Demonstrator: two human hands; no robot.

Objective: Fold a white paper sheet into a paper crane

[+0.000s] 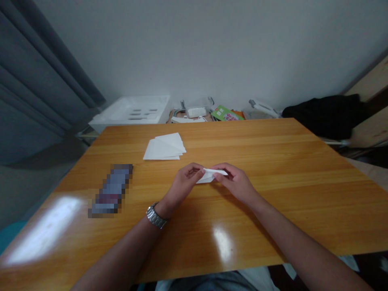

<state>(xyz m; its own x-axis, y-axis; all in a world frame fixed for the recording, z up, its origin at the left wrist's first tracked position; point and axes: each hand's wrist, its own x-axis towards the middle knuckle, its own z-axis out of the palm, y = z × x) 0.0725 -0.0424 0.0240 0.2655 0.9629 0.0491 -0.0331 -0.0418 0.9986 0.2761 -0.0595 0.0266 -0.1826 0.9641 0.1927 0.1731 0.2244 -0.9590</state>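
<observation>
Glossy brown wooden counter (273,161) is carrying fanned white paper stack (165,147). Right of stack, nearer the wearer: left hand (183,182) and right hand (238,184) are pinching folded white paper piece (207,178) between fingers (223,180), probably for holding folds flat.

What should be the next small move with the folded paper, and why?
Perhaps press the paper flatter with the right hand: the sheet looks folded but not quite flat, and the left hand holds its left end.
</observation>
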